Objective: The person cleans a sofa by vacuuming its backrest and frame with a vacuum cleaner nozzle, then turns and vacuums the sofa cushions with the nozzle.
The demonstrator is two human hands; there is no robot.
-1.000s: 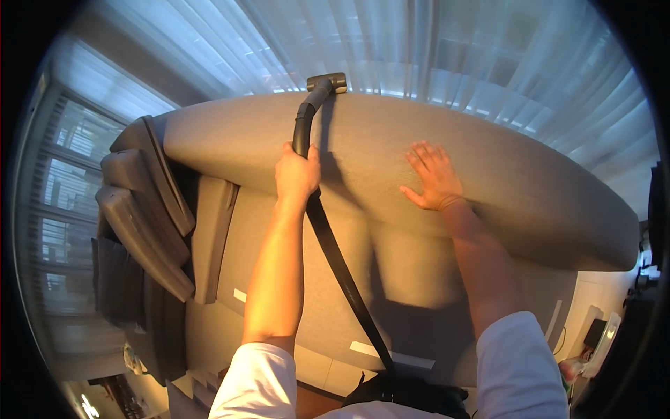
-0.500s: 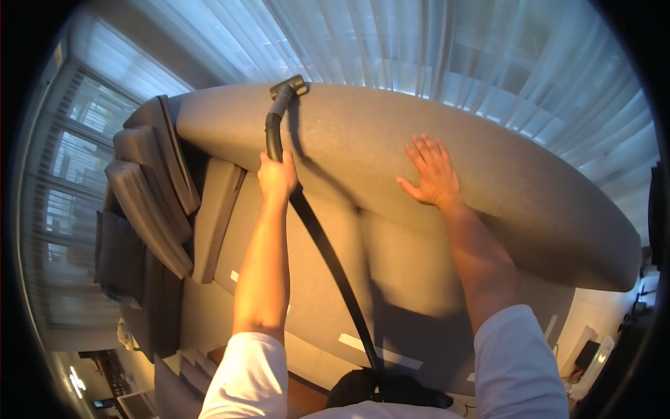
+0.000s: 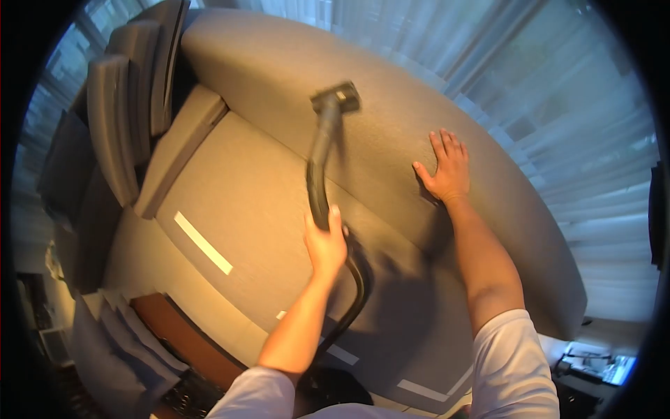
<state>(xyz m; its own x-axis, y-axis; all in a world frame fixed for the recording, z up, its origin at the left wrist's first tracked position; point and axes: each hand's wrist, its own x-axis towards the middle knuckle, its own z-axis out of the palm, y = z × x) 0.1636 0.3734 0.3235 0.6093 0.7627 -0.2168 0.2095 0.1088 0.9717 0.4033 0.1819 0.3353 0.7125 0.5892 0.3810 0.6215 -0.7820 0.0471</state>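
My left hand is wrapped round the black handle of a vacuum cleaner hose. At its far end, the vacuum's wide nozzle head is at the inner face of the sofa backrest; whether it touches the fabric I cannot tell. From below my left hand the flexible hose curves down toward my body. My right hand rests on the backrest to the right of the nozzle, fingers spread and holding nothing. Below both hands lies the flat sofa base, with pale strips on it.
Grey cushions lean stacked at the sofa's left end. Sheer curtains hang behind the backrest. A brown panel and more grey cushions stand at lower left. A lit screen shows at lower right.
The nozzle has come off the backrest's top edge down onto its inner face. My left hand has pulled back toward me with the hose, while my right hand stays on the backrest. The view has turned.
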